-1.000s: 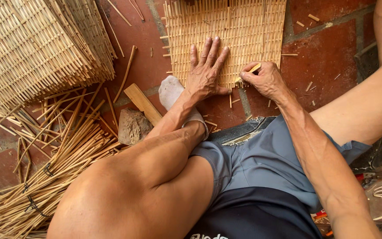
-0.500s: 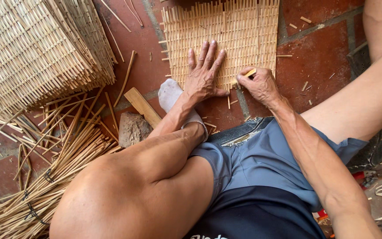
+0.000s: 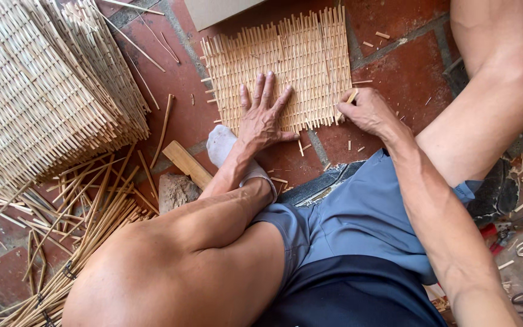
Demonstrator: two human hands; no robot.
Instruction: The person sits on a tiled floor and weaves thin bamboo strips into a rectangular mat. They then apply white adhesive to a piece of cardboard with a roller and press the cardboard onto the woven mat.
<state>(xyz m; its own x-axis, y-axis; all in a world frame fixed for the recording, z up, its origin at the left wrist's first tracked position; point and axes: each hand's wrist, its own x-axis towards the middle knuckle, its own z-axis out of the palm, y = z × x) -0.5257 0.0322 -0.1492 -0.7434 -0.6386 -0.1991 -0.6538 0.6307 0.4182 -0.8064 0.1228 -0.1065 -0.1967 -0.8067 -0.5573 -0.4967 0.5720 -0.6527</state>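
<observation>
One mat point(image 3: 286, 60) on the floor: left hand point(image 3: 263, 121) flat, fingers spread; right hand point(image 3: 367, 112) pinches one stick point(image 3: 350, 98).

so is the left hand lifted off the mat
No, the left hand lies flat with fingers spread on the woven mat, pressing it to the brick floor.

A stack of woven panels point(image 3: 43, 91) sits beside loose bamboo sticks point(image 3: 86, 224) and a wooden block point(image 3: 187, 163).

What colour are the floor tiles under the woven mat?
Reddish-brown floor tiles, clearest in the head view beside the mat.
</observation>
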